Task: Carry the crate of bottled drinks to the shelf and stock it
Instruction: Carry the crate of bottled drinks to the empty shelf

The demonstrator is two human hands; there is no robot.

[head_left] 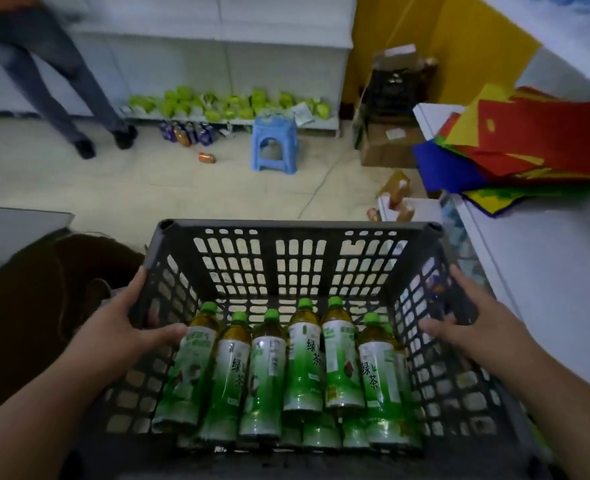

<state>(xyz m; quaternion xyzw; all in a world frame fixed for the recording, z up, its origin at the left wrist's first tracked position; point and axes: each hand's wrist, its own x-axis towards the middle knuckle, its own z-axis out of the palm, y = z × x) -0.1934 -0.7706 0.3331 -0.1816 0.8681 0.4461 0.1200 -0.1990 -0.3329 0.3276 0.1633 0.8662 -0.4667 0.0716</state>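
Carrying is where we judge the task stands: our left hand (130,320) clamps the left wall of the dark grey slotted plastic crate (297,233), the green-capped green tea bottles (304,355) lie inside it, none stocked yet, and our right hand (466,327) grips the right wall, shelf not reached.

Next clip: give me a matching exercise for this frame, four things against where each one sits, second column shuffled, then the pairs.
Things:
1. bottles
2. stool
3. left hand
4. coloured sheets

Places:
A. on the white counter at right
B. on the crate's left wall
C. lying in the crate
D. standing on the floor ahead

Pairs: 1-C, 2-D, 3-B, 4-A
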